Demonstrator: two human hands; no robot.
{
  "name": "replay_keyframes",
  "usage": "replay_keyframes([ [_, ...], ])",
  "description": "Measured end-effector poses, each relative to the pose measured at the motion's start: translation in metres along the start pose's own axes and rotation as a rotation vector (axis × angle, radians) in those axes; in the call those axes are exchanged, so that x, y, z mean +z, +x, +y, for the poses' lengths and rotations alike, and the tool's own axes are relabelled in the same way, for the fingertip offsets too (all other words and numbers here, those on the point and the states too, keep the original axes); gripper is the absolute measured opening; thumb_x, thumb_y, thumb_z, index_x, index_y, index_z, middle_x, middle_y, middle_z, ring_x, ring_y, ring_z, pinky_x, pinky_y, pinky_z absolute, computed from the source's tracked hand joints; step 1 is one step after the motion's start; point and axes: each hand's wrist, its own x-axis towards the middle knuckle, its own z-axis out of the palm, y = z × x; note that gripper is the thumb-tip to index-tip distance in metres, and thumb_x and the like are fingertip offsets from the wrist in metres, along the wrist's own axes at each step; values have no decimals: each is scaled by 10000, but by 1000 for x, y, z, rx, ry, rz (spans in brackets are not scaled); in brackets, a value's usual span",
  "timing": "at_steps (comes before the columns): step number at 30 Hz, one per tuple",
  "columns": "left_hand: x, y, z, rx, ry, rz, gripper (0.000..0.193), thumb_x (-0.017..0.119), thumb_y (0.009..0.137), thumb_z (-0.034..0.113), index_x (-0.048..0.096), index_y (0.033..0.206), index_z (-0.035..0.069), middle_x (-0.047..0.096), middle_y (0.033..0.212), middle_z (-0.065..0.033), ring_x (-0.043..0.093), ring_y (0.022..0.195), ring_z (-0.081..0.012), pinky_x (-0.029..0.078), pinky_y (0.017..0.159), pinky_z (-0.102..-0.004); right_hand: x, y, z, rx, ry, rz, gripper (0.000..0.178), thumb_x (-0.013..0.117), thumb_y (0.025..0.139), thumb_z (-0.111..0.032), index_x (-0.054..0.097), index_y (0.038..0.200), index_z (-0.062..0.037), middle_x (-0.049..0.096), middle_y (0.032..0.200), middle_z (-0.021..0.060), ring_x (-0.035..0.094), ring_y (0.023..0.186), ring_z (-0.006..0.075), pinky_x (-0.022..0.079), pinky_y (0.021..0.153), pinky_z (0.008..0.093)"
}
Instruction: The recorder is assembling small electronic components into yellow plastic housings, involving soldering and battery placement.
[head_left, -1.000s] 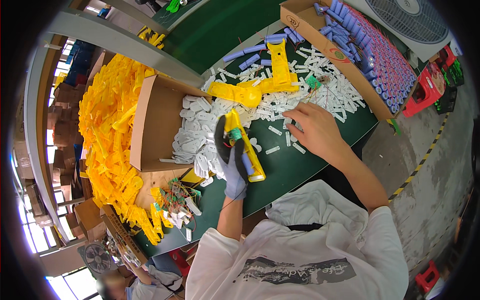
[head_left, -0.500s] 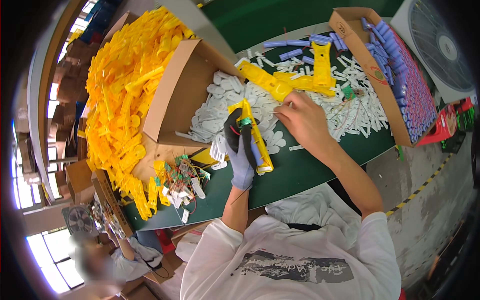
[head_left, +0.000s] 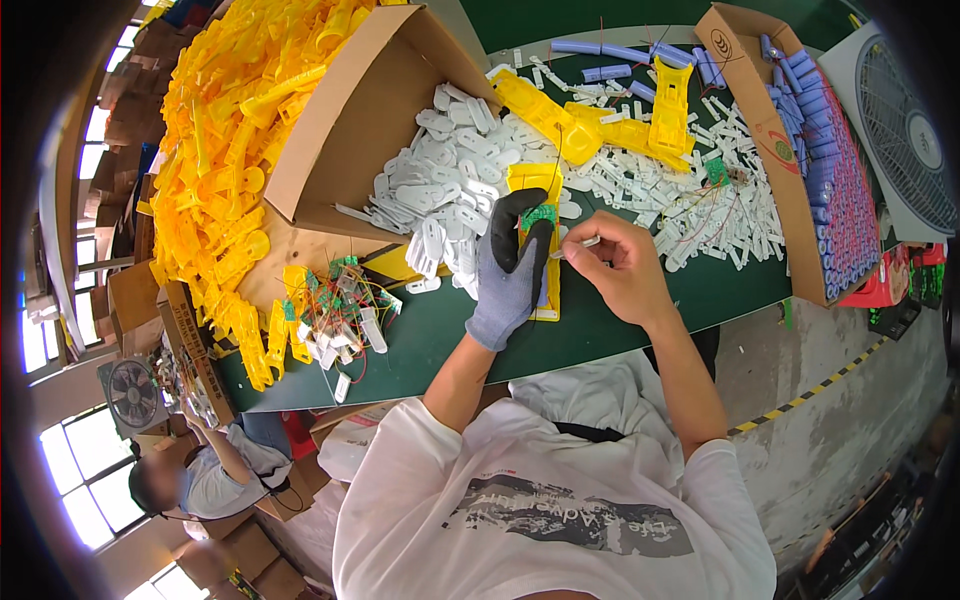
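- Your gloved left hand point(head_left: 508, 268) is wrapped around a yellow housing point(head_left: 535, 178), thumb and fingers closed on its sides.
- You hold that housing above the green table point(head_left: 440, 335), toward the near edge; its long axis runs from the near edge toward the far edge, one end pointing away from you, the other toward you.
- Its open face is turned up, showing a green circuit board point(head_left: 541, 214) beside your fingertips.
- Your bare right hand point(head_left: 625, 268) pinches a small white strip point(head_left: 588, 242), thumb and forefinger nearly together; the strip points left at the housing, and you cannot tell whether they touch.
- Beyond your hands, loose yellow housings point(head_left: 670, 108) lie toward the table's far edge.
- A cardboard box of purple cells point(head_left: 748, 150) stands at the table's right end.
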Motion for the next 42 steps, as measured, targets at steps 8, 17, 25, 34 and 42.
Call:
replay_keyframes([
  [8,6,-2,5,99,190,-54,278,579,889,35,543,1164,9,621,1045,-119,600,922,-158,473,822,-288,-4,-7,10,189,294,50,120,697,846,-85,597,864,-22,560,684,-36,463,564,-18,332,498,155],
  [17,10,-6,-3,65,149,-50,262,586,897,59,550,1150,6,611,1031,-109,584,925,-161,464,838,-290,8,-13,13,72,263,228,301,689,829,-27,588,1111,8,582,878,28,553,755,49,485,683,189],
  [25,15,-8,4,-1,40,-11,271,543,907,19,532,1178,7,577,1056,-74,530,951,-124,431,855,-268,12,-18,23,72,457,216,496,690,828,14,535,1300,-6,605,991,63,615,843,93,516,767,221],
  [34,15,-10,-9,155,296,-36,241,541,899,26,544,1138,-3,635,988,-138,621,877,-200,493,796,-321,2,-18,21,81,317,173,503,728,806,-8,565,1282,-8,629,983,71,641,858,106,532,765,233],
  [42,20,-9,-9,121,295,-2,214,529,872,-4,543,1085,2,627,945,-148,622,833,-226,494,745,-347,4,-19,7,-99,-36,183,493,693,802,23,557,1274,-6,638,1077,137,666,857,166,545,765,271],
])
